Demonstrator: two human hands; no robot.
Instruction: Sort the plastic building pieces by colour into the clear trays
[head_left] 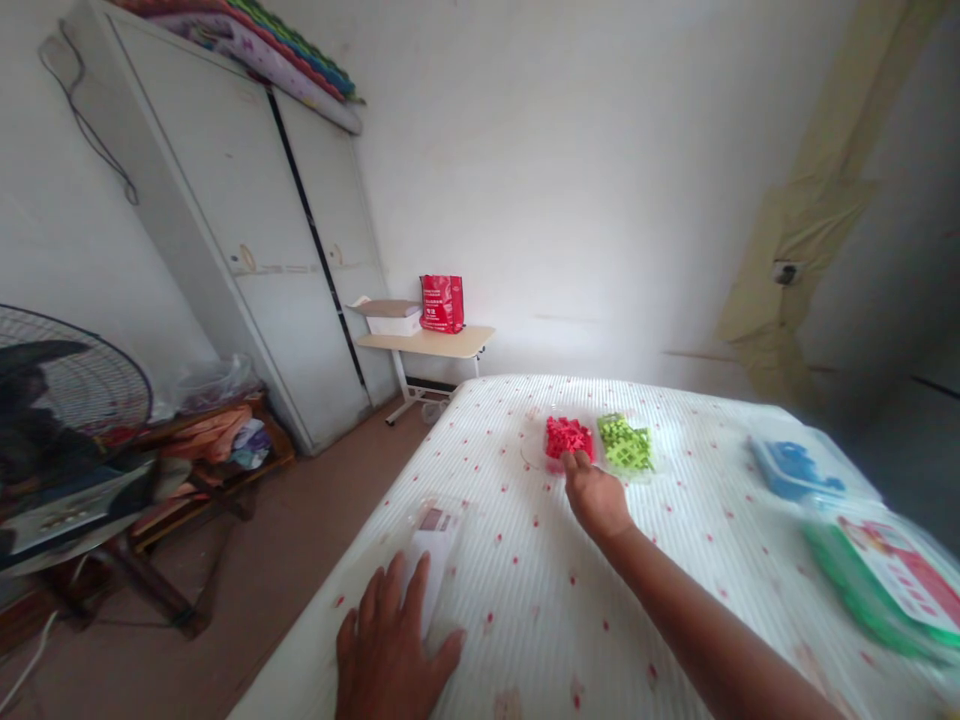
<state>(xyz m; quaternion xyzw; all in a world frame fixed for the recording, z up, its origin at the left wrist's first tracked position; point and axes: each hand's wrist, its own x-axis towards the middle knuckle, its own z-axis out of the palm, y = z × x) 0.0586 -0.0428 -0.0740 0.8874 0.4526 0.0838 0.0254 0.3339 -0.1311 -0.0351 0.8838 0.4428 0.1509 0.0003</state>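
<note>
My right hand (595, 493) reaches far across the bed, fingers curled down onto a bag of red bricks (566, 436); whether it grips the bag I cannot make out. A bag of lime-green bricks (626, 445) lies just right of the red ones. My left hand (390, 645) lies flat with fingers spread on the bed's near edge, resting on the end of a clear plastic packet (435, 545) with a small label.
The bed sheet (525, 590) is white with red dots. A bag of blue bricks (799, 468) and a green-rimmed box (885, 585) lie at the right. A fan (60, 400), cluttered low table (202, 450), wardrobe (247, 260) and side table (427, 342) stand to the left.
</note>
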